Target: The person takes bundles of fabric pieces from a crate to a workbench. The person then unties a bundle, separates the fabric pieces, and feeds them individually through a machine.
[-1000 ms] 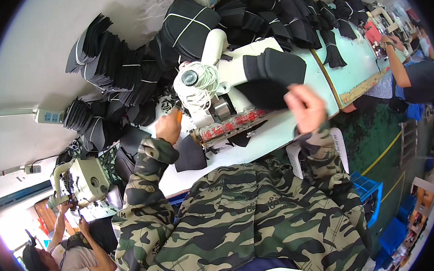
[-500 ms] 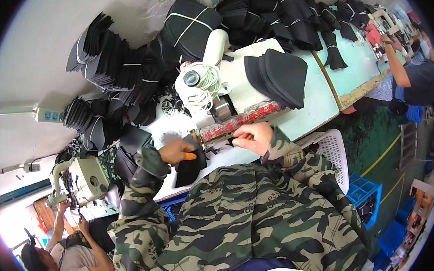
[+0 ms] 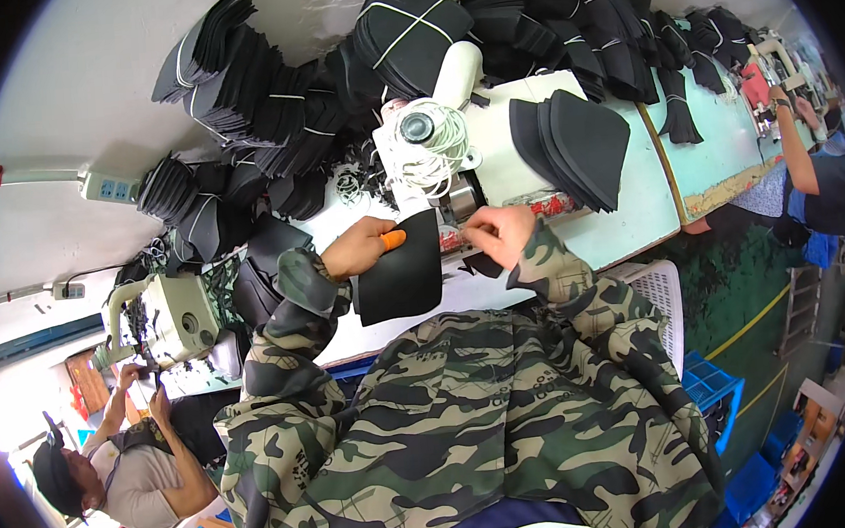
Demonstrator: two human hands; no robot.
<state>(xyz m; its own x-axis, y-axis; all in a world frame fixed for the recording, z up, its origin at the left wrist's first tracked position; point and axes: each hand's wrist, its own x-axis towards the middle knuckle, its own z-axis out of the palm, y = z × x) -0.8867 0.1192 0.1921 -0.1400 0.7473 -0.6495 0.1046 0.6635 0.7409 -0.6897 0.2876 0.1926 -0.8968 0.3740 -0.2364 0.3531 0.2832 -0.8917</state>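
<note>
black panel (image 3: 399, 277) in the left hand (image 3: 356, 247), raised at the near side of a white machine (image 3: 457, 73). the left fingers pinch the sheet at its upper left margin, an orange cover (image 3: 394, 239) showing on one digit; the body of the panel lies to the right of and below this grip, its long axis running nearly up and down the view, tilted slightly. the left hand is thus the nearer one. the right hand (image 3: 506, 235) stands just beyond the panel's right edge, thumb and forefinger drawn together; whether anything is held between them cannot be told. a black scrap (image 3: 484, 265) lies just below these fingertips. the governing relation, as judged here, is that of the panel's right edge to the red-marked bar (image 3: 547, 205) directly beside it; whether the two touch is unclear
</note>
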